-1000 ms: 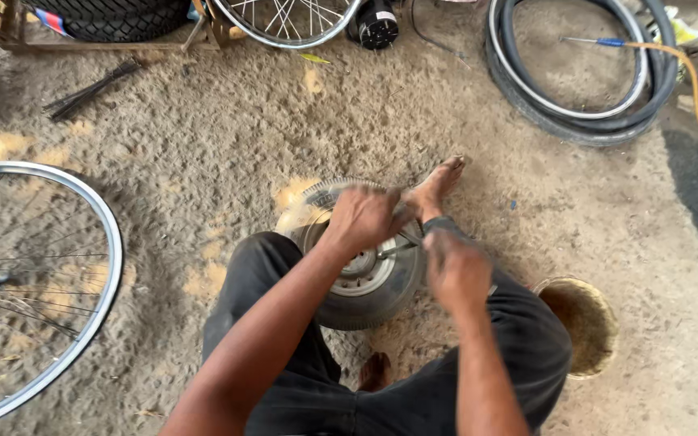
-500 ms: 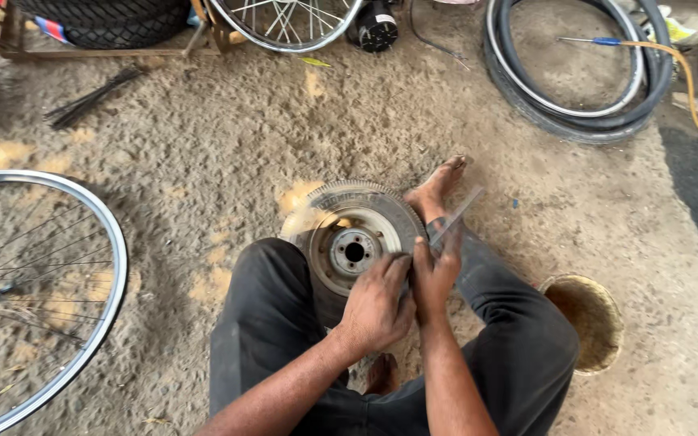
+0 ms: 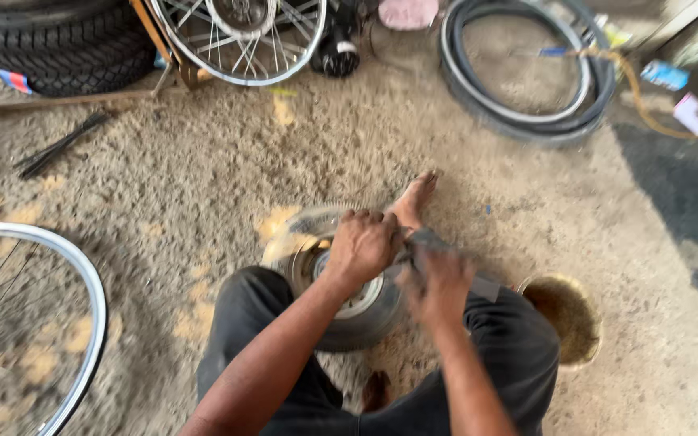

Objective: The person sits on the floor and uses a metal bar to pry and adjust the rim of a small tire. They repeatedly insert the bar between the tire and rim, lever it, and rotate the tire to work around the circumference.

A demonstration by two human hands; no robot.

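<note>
Small wheel (image 3: 349, 311) lies flat on the dirt floor betw. the knees, tyre on the rim. Left hand (image 3: 363, 245) presses on it, grip unclear. Right hand (image 3: 439, 282) clenched on flat tool (image 3: 478, 284). Est. early stage.

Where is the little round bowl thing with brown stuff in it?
In the head view, the round bowl sits on the sandy ground at lower right, just right of the person's knee, near the right hand.

Two spoked rims (image 3: 240, 36) (image 3: 30, 323), one small wheel (image 3: 349, 311), two hands (image 3: 365, 242) (image 3: 439, 282).
</note>
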